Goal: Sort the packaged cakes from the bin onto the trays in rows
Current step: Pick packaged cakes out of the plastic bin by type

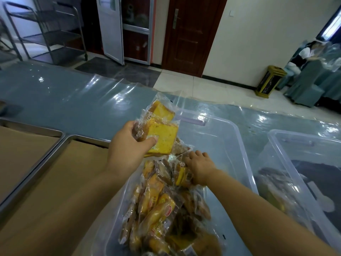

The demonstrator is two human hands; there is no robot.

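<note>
My left hand [127,146] holds two yellow packaged cakes [162,133] in clear wrappers above the far left corner of the clear plastic bin [238,145]. The thumb presses on the front cake. My right hand [199,168] reaches down into the bin with its fingers curled round a wrapped cake [181,174] on top of the pile. Several more packaged cakes [160,215] fill the near half of the bin. Two metal trays lined with brown paper [60,182] lie to the left of the bin.
A second clear bin [302,150] with dark contents stands at the right. The table has a blue cloth under clear plastic sheet [73,100]. Beyond it are a metal trolley [55,32], doors, a small waste bin [270,81] and a seated person [304,56] at far right.
</note>
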